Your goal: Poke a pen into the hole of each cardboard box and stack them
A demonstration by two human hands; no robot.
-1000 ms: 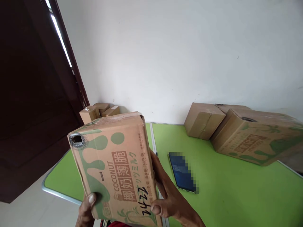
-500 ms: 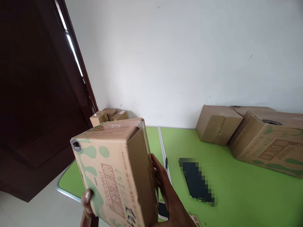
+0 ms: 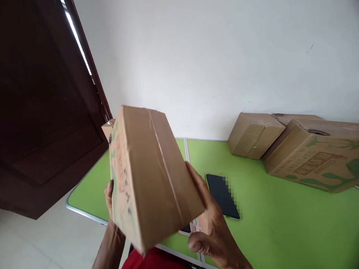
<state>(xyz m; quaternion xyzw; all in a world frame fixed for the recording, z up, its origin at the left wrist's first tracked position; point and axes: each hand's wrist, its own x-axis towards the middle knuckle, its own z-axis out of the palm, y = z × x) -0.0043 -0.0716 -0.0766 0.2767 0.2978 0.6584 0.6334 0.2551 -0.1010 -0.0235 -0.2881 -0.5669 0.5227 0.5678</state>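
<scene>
A brown cardboard box (image 3: 157, 168) is held up tilted above the near part of the green table (image 3: 275, 228). A tape seam runs along the face turned toward me, and green print with red lettering shows on its left side. My left hand (image 3: 110, 201) grips that printed side. At the right side, the fingers of my right hand (image 3: 209, 216) lie against the box, partly hidden behind it, while the thumb stands off its near corner. A dark tablet-like device (image 3: 223, 196), partly pixelated, lies right of my right hand. Part of another dark device (image 3: 185, 228) shows below the box.
Several cardboard boxes stand at the back right, among them a plain one (image 3: 255, 134) and a printed one (image 3: 314, 157). Behind the held box, a small box (image 3: 108, 129) peeks out. A dark door (image 3: 47, 112) is at left, a white wall (image 3: 207, 67) behind.
The box has been turned and tipped in my hands, so its taped face now points toward me. My right thumb has come into view. The camera view has shifted slightly.
</scene>
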